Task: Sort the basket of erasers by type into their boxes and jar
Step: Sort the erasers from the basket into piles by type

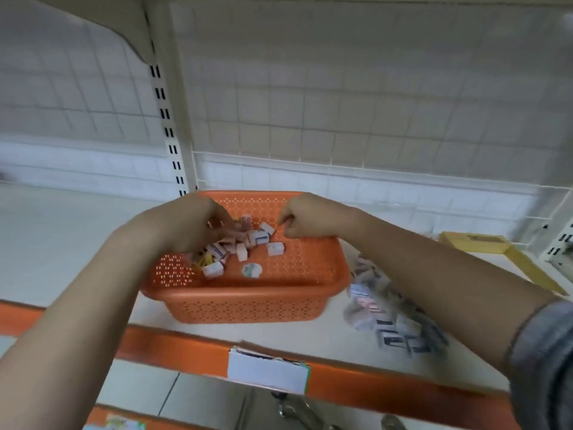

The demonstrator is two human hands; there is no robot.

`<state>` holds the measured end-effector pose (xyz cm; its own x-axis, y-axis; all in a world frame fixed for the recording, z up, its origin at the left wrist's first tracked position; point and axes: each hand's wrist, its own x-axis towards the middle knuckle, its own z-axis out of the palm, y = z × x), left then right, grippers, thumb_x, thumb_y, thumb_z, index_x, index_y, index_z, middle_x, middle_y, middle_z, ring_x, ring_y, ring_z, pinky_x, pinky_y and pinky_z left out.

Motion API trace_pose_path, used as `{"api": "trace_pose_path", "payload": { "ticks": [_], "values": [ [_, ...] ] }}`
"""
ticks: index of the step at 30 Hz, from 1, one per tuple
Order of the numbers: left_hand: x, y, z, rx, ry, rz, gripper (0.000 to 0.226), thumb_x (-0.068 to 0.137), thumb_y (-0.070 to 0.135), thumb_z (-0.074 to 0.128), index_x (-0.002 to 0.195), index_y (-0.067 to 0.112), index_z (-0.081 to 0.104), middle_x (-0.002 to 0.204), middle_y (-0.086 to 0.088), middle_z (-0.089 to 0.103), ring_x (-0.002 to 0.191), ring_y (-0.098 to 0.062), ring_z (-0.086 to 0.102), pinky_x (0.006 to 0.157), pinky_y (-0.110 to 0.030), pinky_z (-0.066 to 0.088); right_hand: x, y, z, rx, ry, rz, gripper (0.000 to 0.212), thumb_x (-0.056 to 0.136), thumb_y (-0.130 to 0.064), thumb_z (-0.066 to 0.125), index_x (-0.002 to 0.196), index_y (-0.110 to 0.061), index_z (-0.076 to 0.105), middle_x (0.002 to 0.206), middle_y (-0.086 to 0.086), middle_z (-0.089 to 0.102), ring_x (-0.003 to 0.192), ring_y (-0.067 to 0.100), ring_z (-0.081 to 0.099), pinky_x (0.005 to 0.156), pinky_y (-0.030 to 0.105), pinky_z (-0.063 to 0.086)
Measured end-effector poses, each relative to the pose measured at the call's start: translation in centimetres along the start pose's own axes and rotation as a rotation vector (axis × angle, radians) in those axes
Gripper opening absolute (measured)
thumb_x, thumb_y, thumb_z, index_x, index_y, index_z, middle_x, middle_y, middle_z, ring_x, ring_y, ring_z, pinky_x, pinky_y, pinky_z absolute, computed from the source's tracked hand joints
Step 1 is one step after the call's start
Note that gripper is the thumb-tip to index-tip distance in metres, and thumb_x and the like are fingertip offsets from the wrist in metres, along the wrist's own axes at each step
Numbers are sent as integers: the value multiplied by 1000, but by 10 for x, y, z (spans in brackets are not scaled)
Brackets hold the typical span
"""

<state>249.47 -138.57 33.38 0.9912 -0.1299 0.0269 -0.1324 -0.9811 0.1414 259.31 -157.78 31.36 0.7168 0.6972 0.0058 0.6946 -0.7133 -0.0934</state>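
An orange perforated basket sits on the shelf with several small wrapped erasers in its left half and one round eraser apart from them. My left hand reaches into the basket, its fingers down among the erasers; motion blur hides whether they grip one. Above the basket's right half, my right hand hovers with its fingers curled; nothing shows between them. A blurred pile of sorted erasers lies on the shelf right of the basket, partly under my right forearm.
A flat yellow box lies at the shelf's far right by a wire divider. The shelf front has an orange edge strip with a white price label. A slotted upright stands behind the basket. Floor tiles show below.
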Motion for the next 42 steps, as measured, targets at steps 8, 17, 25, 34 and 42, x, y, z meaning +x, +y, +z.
{"api": "trace_pose_path", "payload": {
  "ticks": [8, 17, 25, 34, 42],
  "values": [
    [8, -35, 9, 9, -95, 52, 27, 93, 25, 54, 118, 28, 63, 118, 4, 63, 94, -11, 56, 81, -21, 41, 55, -14, 35, -329, -351, 26, 29, 83, -24, 67, 104, -3, 66, 89, 6, 59, 85, 23, 57, 71, 30, 48],
    [68, -29, 32, 260, -196, 332, 33, 88, 25, 60, 121, 32, 58, 124, 8, 56, 113, -15, 52, 85, -27, 43, 0, 10, -2, 128, 247, 332, 25, 85, -39, 63, 93, -16, 67, 92, -3, 65, 85, 14, 60, 78, 34, 52],
    [99, -21, 54, 581, -270, 615, 30, 81, 27, 67, 110, 30, 66, 112, 3, 59, 109, -20, 51, 86, -38, 48, -78, -15, 12, 669, 784, 454, 7, 80, -28, 73, 86, -26, 68, 81, -16, 68, 72, -2, 63, 60, 3, 43],
    [77, 5, 22, 87, -53, 429, 16, 84, 38, 67, 98, 30, 67, 87, 13, 62, 82, -8, 56, 64, -21, 42, -133, -11, 20, 752, 923, 535, 10, 82, -23, 71, 82, -30, 65, 82, -13, 67, 70, -4, 60, 60, 2, 42],
    [13, 89, 18, -428, 348, 349, 6, 83, 34, 67, 86, 30, 70, 76, 10, 66, 71, -3, 55, 62, -15, 41, -185, 15, 37, 709, 888, 625, 5, 81, -32, 67, 85, -29, 68, 78, 3, 67, 74, 13, 62, 62, 16, 45]
  ]
}}
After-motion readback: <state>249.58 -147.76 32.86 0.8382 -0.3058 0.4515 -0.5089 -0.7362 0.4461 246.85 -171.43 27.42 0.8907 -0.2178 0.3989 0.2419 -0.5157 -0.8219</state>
